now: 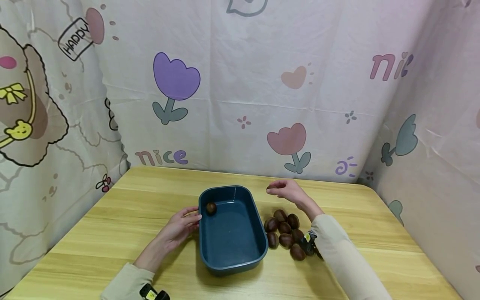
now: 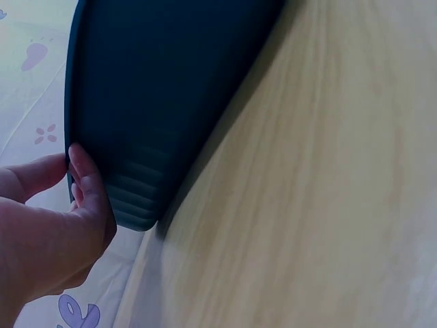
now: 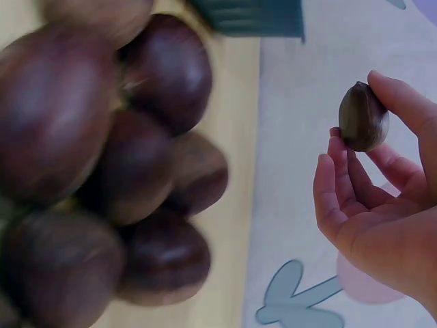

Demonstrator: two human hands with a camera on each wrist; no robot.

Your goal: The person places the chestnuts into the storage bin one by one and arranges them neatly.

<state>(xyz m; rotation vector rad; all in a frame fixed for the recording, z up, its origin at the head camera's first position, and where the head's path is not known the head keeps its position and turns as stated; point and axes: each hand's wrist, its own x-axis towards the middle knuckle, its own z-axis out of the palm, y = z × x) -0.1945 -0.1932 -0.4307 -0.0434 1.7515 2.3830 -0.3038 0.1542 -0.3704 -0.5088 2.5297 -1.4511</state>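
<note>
Chestnut pinched at the fingertips of the right hand, just right of the far right corner of the dark blue baking dish; a narrow grip, with nothing else visible in it.

By judgement, the key relation: from right hand to dish, a direction leftward and somewhat back toward the person, with the long right wall as the side facing that hand. Long axis of the dish running from near end to far end, slightly skewed, near end angled to the right. Long axis of the pinched chestnut close to upright in the right wrist view, pointed tip at the top.

At the dish's left wall, left hand with thumb and fingers gripping the rim; clearly farther from the pinched chestnut than the right hand.

Inside the dish, a single chestnut near the far left corner. Right of the dish, loose chestnuts clustered on the desk, partly hidden by the right sleeve and wrist camera; cannot tell whether touching the right wall or just beside. Beyond the dish, a tulip-printed fabric backdrop.
</note>
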